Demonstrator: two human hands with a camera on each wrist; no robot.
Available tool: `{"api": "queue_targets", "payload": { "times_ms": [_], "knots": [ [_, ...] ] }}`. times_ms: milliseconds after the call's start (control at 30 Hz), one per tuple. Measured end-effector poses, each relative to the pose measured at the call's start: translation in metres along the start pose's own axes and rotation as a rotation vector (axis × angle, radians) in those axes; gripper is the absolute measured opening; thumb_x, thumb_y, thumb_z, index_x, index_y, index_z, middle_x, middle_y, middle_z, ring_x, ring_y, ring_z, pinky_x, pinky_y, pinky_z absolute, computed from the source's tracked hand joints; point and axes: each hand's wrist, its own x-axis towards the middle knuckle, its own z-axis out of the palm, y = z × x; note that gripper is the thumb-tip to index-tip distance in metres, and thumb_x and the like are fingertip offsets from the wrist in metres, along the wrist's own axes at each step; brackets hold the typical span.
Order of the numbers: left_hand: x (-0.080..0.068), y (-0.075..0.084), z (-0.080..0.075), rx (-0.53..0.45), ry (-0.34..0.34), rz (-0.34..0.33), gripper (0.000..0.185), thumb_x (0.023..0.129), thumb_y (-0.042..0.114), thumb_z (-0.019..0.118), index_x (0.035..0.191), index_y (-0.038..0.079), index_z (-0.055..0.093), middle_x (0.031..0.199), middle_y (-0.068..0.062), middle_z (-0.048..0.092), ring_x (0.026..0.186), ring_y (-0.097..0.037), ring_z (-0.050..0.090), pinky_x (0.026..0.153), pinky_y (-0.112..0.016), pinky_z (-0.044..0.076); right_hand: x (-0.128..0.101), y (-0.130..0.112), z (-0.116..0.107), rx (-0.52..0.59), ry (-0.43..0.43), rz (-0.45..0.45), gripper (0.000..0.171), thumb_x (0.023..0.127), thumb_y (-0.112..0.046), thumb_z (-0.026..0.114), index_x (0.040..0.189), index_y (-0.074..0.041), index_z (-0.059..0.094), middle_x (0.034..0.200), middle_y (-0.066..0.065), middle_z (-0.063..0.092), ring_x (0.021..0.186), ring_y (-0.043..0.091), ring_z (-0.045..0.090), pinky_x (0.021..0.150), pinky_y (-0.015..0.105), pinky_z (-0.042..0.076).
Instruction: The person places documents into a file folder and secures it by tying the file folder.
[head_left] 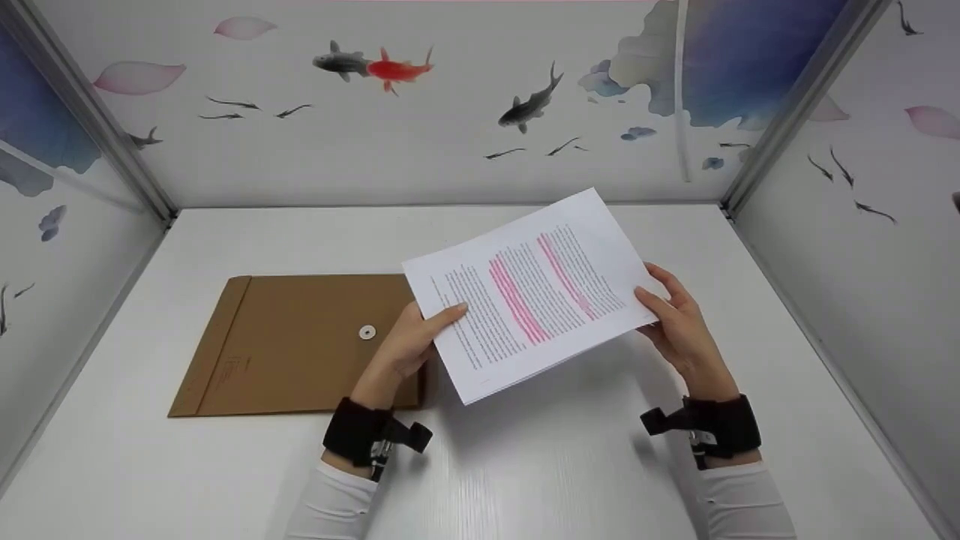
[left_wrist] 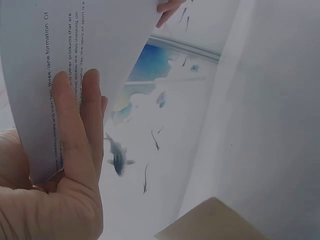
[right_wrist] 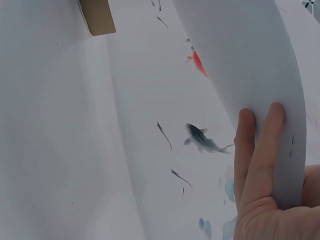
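One sheaf of printed paper (head_left: pixel 536 296) was held above the worktop (head_left: pixel 540 487), right of centre in the head view, its long edges slanted upward to the right and its upper face marked by two pink bands (head_left: pixel 516 302). The left edge was pinched by the left hand (head_left: pixel 409 341), with the thumb laid on the printed face and the other fingers placed beneath. The right edge was pinched likewise by the right hand (head_left: pixel 682 334); two fingers (right_wrist: pixel 266 150) were seen pressed along the underside in the right wrist view. Each grip was narrowed on the paper. A brown envelope (head_left: pixel 292 337), fitted with a round white button (head_left: pixel 367 332), was positioned flat at the left of the head frame, its right-hand part overlapped by the left hand and the sheaf. Black straps (head_left: pixel 349 431) were worn on both wrists, beside white sleeves (head_left: pixel 330 502). The far wall (head_left: pixel 450 165), across the top, was decorated with fish (head_left: pixel 529 109).
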Motion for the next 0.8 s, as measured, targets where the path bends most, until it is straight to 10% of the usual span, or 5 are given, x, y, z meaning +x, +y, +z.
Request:
{"api": "queue_targets", "payload": {
  "times_ms": [800],
  "knots": [
    [-0.008, 0.009, -0.038, 0.1, -0.111, -0.004, 0.046, 0.103, 0.012, 0.057, 0.145, -0.004, 0.048, 0.111, -0.002, 0.077, 0.09, -0.017, 0.079, 0.076, -0.034, 0.064, -0.004, -0.003, -0.012, -0.221, -0.342, 0.039, 0.049, 0.106, -0.011, 0.053, 0.151, -0.018, 0.035, 0.118, -0.008, 0.075, 0.097, 0.01, 0.074, 0.075, 0.025, 0.061]
  ]
}}
